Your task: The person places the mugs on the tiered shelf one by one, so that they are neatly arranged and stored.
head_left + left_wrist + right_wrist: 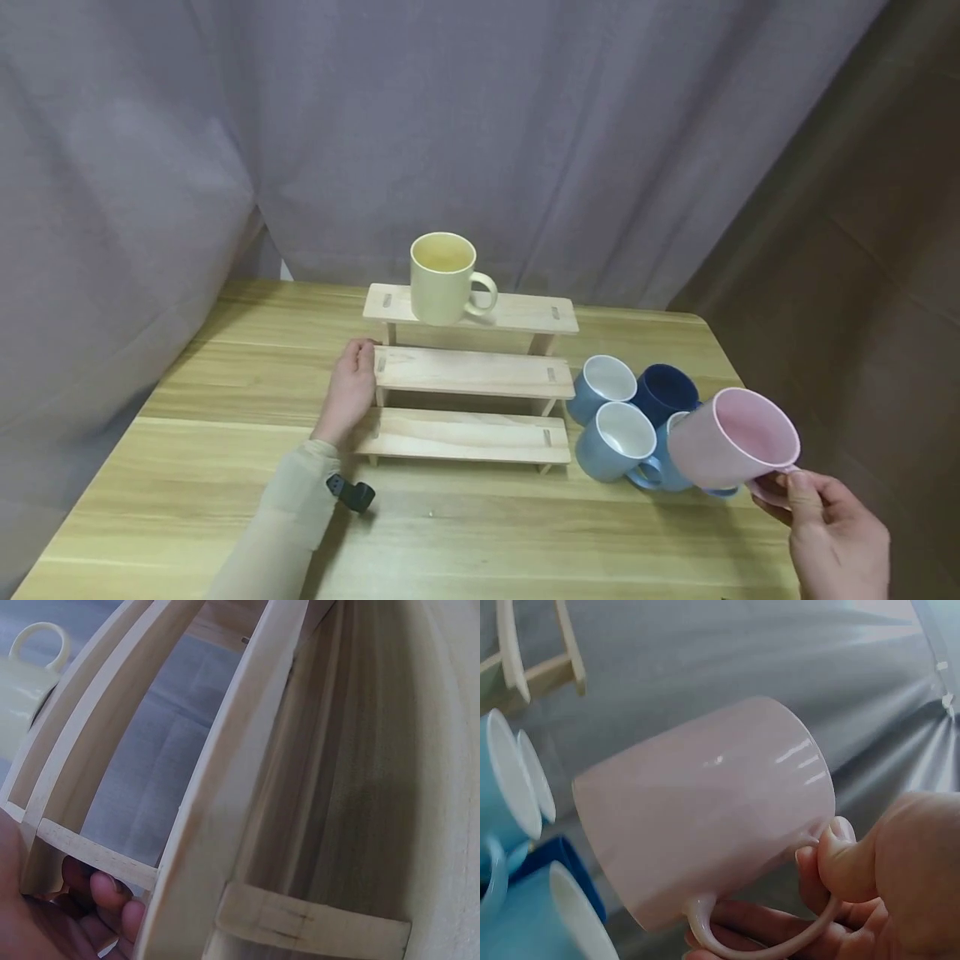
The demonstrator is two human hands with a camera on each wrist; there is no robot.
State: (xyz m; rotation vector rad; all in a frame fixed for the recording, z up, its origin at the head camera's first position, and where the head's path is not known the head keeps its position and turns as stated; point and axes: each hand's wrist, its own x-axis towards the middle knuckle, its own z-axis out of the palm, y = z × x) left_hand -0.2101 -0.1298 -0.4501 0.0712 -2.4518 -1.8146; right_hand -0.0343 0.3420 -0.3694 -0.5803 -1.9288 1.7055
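Note:
By its handle, my right hand holds a pink mug, tilted, with its mouth toward the right. The right wrist view shows the thumb pressed on the top of the handle and fingers behind it. At the left end of a three-step wooden rack, my left hand grips the middle step; in the left wrist view its fingers curl beneath the wood. A yellow mug stands upright on the top step, handle to the right.
Right of the rack stand several mugs close together: light blue ones with white insides and a dark blue one. The pink mug partly covers one light blue mug. A grey curtain hangs behind the wooden table.

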